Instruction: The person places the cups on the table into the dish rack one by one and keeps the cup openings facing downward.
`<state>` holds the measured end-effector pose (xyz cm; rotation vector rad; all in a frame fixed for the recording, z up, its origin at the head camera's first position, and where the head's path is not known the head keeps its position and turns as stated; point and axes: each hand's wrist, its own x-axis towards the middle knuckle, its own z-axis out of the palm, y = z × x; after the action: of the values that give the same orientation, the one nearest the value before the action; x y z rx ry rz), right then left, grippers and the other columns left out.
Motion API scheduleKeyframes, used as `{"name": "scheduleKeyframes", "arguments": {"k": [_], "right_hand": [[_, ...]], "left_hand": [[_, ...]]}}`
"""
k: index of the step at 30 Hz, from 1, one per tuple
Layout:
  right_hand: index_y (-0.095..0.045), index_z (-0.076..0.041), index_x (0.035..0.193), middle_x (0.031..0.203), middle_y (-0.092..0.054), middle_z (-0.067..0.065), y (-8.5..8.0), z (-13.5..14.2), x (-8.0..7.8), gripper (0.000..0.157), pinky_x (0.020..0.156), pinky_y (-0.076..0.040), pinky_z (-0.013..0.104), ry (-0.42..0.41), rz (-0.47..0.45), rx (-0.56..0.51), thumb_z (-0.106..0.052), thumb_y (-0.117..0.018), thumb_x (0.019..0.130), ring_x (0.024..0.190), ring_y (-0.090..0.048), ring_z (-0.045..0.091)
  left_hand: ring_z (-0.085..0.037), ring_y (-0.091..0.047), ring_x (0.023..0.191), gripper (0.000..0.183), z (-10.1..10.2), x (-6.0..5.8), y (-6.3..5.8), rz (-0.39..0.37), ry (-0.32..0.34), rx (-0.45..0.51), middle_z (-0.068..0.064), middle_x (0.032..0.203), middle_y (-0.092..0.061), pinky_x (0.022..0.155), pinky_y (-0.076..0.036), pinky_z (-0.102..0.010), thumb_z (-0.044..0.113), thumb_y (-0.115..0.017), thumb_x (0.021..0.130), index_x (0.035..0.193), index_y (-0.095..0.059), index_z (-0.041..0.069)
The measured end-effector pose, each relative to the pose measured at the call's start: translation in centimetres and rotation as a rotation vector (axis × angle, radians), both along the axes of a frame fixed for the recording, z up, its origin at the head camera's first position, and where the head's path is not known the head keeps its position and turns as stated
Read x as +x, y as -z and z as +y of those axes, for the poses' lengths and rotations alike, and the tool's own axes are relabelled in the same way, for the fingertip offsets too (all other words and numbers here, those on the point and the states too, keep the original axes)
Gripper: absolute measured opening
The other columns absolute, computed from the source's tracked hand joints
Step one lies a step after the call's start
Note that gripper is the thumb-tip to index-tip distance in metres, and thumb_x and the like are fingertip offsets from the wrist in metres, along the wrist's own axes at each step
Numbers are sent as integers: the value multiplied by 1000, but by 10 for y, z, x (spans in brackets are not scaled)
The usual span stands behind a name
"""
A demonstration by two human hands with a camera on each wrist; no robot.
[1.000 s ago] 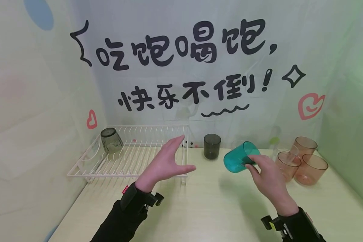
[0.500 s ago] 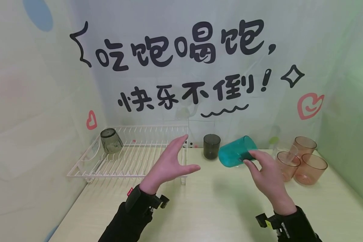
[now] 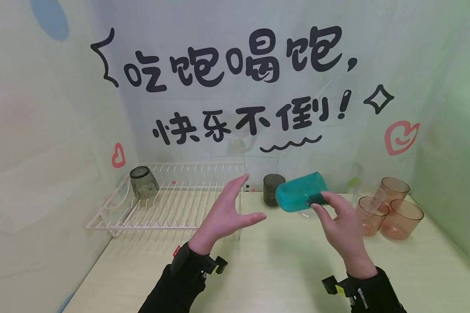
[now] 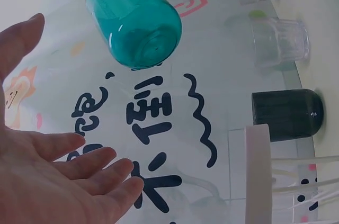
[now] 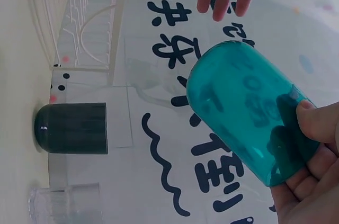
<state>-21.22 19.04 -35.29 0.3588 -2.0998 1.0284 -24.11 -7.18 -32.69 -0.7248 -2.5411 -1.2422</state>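
Observation:
A translucent teal cup (image 3: pixel 297 193) hangs tilted above the table, its base pointing left. My right hand (image 3: pixel 342 226) pinches it near the rim, thumb on one side and fingers on the other, as the right wrist view shows. My left hand (image 3: pixel 225 213) is in the air to the left of the cup, fingers and thumb spread apart and holding nothing. In the left wrist view the teal cup (image 4: pixel 137 23) is apart from the left hand (image 4: pixel 58 166).
A white wire dish rack (image 3: pixel 180 208) stands at the left, with an upside-down grey cup (image 3: pixel 144 182) leaning in its corner. A dark grey cup (image 3: pixel 272 191) stands behind the teal one. Clear cups (image 4: pixel 280 41) and several orange cups (image 3: pixel 402 219) are at the right.
The teal cup has moved left and slightly up in my right hand, tipping closer to horizontal. My left hand has shifted a little to the right, towards it.

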Motion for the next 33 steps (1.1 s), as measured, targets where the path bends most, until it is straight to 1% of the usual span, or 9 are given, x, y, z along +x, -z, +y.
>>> {"name": "scheduleKeyframes", "arguments": {"k": [4,11,14,18,20,22,25,29,33], "right_hand": [[-65,-2,102,97,-65,4,-2,-5,1,22,88,-39,16,-30,-16,-60,-9,-66,81,97,-53,5],[-64,-3,102,97,-65,2,-4,-13,4,22,87,-40,19,-45,-20,-125,-9,-65,81,98,-53,5],[-64,-3,103,97,-65,2,-6,-17,6,22,88,-40,20,-49,-22,-151,-9,-66,81,99,-54,5],[-64,-2,104,99,-65,2,-8,-22,10,24,91,-40,22,-69,-33,-190,-10,-65,82,101,-55,6],[-63,-2,105,101,-65,2,-9,-24,11,24,93,-39,24,-85,-44,-213,-10,-64,83,102,-55,7],[-63,-3,107,102,-64,2,-10,-25,12,25,95,-39,28,-92,-62,-234,-11,-64,83,104,-54,7],[-62,-3,108,103,-64,2,-10,-27,13,26,98,-38,36,-106,-88,-266,-13,-63,84,106,-53,8],[-62,-3,108,103,-63,4,-10,-30,15,26,99,-36,46,-129,-109,-298,-14,-62,85,106,-53,9],[-62,-3,108,103,-63,3,-9,-33,17,27,100,-35,46,-153,-115,-326,-16,-62,85,106,-52,11]], "left_hand": [[-16,-28,132,96,3,1,1,1,-4,28,5,147,-29,100,-33,-48,56,-71,67,146,-26,26],[-17,-28,132,96,8,1,1,11,-3,75,5,147,-29,99,-34,-49,55,-71,67,146,-25,27],[-15,-29,132,96,11,1,1,22,3,103,7,147,-29,100,-34,-45,54,-72,67,146,-25,27],[-12,-30,130,94,16,2,2,45,39,170,6,146,-31,102,-33,-37,48,-73,69,146,-25,24],[-12,-32,130,93,18,2,3,38,65,209,5,145,-32,102,-34,-35,43,-74,70,146,-25,22],[-14,-35,129,91,20,2,4,26,86,240,3,144,-34,102,-34,-37,39,-75,71,146,-26,21],[-15,-37,128,90,22,3,5,-5,96,264,2,143,-37,102,-35,-37,37,-75,71,145,-27,21],[-13,-38,127,88,25,2,6,-34,101,292,2,142,-38,100,-36,-33,33,-76,71,145,-28,20],[-18,-39,126,87,28,1,8,-52,124,338,-4,142,-39,100,-37,-36,25,-76,72,144,-29,13]]}}
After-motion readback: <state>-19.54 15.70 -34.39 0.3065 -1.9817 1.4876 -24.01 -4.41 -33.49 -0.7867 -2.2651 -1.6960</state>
